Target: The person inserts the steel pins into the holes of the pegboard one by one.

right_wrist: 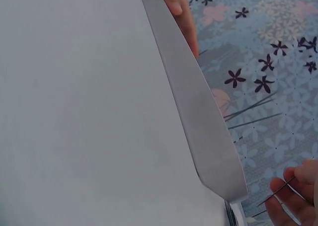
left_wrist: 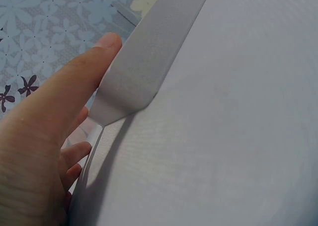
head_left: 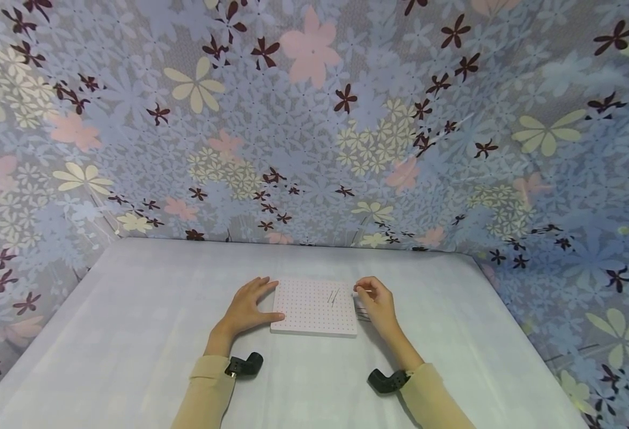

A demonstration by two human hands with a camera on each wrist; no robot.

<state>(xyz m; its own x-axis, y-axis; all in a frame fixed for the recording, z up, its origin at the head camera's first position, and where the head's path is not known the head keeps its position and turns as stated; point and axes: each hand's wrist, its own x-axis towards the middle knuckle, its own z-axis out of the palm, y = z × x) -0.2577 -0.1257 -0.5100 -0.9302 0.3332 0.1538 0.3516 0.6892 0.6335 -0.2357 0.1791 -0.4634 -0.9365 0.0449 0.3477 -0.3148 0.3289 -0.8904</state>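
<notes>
A white square pegboard (head_left: 314, 307) dotted with small holes lies on the table. My left hand (head_left: 248, 305) is spread along its left side, the straight thumb (left_wrist: 94, 62) resting on the near left corner and the fingers reaching to the far corner. Two thin metal pins (head_left: 335, 297) stand in the board toward its right side; the right wrist view shows such pins (right_wrist: 253, 109) above the board's edge. Just beyond the board's right edge, my right hand (head_left: 377, 301) pinches another thin metal pin (right_wrist: 277, 190) between thumb and fingertips.
Several more thin pins (head_left: 363, 314) lie on the table right of the board, partly behind my right hand. Pale cloth covers the table (head_left: 158, 333). A flowered curtain (head_left: 293, 149) rises behind it. Black wrist cameras (head_left: 245, 364) sit at both cuffs.
</notes>
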